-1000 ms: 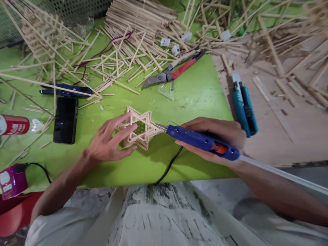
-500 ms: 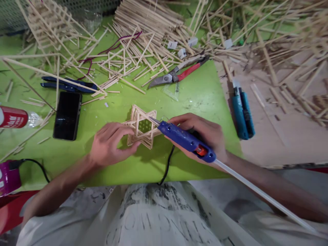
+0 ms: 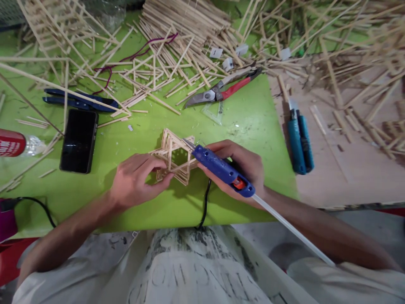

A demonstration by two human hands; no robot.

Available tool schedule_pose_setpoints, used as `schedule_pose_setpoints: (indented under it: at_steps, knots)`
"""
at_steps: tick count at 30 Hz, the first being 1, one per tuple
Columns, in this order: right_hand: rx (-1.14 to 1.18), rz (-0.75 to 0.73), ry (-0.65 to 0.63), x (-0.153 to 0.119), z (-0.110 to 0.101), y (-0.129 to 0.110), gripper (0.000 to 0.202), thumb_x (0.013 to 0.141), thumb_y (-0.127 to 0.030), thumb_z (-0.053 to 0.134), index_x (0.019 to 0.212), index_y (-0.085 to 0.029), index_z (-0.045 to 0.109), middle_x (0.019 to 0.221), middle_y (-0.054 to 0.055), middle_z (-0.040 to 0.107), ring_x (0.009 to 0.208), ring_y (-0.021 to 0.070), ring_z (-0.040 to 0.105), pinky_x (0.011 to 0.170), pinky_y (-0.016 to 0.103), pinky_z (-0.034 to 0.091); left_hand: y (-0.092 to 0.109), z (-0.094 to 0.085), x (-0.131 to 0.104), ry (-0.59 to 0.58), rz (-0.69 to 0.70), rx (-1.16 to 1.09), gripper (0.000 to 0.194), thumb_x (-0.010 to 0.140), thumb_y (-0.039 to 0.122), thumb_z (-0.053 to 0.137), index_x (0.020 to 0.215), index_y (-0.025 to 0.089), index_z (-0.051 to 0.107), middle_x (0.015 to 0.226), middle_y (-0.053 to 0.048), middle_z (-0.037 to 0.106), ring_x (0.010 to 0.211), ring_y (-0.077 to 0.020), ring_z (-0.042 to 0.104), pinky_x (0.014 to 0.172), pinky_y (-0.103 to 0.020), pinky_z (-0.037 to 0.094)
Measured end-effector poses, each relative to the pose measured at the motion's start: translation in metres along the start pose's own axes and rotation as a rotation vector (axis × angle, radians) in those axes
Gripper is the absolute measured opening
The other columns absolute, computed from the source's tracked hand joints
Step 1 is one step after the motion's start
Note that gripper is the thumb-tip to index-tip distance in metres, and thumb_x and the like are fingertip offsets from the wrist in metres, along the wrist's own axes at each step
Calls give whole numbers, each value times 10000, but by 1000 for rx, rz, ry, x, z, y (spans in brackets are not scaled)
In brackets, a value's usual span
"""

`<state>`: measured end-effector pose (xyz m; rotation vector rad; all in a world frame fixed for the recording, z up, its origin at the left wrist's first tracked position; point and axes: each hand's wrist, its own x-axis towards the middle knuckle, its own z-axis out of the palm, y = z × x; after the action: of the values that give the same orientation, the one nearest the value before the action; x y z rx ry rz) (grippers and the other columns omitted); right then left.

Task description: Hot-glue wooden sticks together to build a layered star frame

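Observation:
A six-pointed star of stacked thin wooden sticks [image 3: 170,157] lies on the green tabletop in front of me. My left hand [image 3: 134,179] is at its left side, thumb and fingers closed around a lower left corner. In my right hand [image 3: 242,162] is a blue glue gun [image 3: 218,166]. Its metal nozzle points up and left over the star's upper right part; whether the tip touches the sticks I cannot tell. A long clear glue stick [image 3: 291,228] sticks out of its back end. The black cord [image 3: 205,202] runs down over the table edge.
Red-handled pruning shears [image 3: 221,90] and a clear set square [image 3: 215,110] lie beyond the star. A phone [image 3: 79,141], blue-handled tool [image 3: 79,100] and bottle [image 3: 15,143] are left. Teal cutters [image 3: 300,143] lie right. Loose sticks [image 3: 186,21] cover the back.
My right hand and the glue gun have shifted slightly left, the nozzle moving up and left over the star. My left hand's thumb and fingers stay at the star. The view has tilted a little.

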<state>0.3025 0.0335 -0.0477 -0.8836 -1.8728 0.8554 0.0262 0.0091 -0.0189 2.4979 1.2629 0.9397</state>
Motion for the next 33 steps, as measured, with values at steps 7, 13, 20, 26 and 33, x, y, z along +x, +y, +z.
schedule_pose_setpoints:
  at_steps: [7, 13, 20, 26, 33]
  knots:
    - [57, 53, 5, 1, 4, 1, 269, 863, -188, 835, 1054, -280, 669, 1083, 40, 791, 862, 224, 761, 718, 358, 613, 0, 0, 0, -12, 3, -21, 145, 922, 210, 818, 951, 194, 677, 820, 19, 780, 700, -128, 732, 676, -272, 577]
    - [69, 48, 28, 2, 4, 1, 276, 846, -223, 871, 1040, -268, 680, 1080, 38, 793, 856, 209, 754, 716, 338, 596, 0, 1, 0, -12, 0, -45, 129, 924, 189, 806, 951, 187, 680, 840, 13, 790, 704, -127, 734, 669, -274, 586]
    - [63, 33, 25, 2, 6, -1, 233, 894, -186, 799, 1058, -282, 666, 1068, 36, 788, 851, 217, 749, 706, 362, 594, 1, 1, 0, -14, -18, -61, 124, 930, 187, 798, 954, 191, 677, 843, 4, 790, 703, -130, 731, 672, -276, 587]
    - [42, 40, 14, 2, 5, -1, 220, 914, -227, 797, 1068, -294, 655, 1063, 45, 785, 833, 233, 750, 684, 387, 609, 1, 0, 0, -27, -32, -65, 121, 937, 192, 787, 971, 201, 671, 865, 5, 798, 720, -129, 739, 691, -271, 598]
    - [5, 47, 30, 1, 4, -1, 215, 906, -284, 820, 1045, -287, 656, 1059, 38, 783, 821, 218, 753, 689, 363, 617, 2, 1, 0, -32, -27, -52, 151, 938, 208, 790, 988, 217, 648, 848, 17, 782, 698, -126, 726, 648, -270, 591]
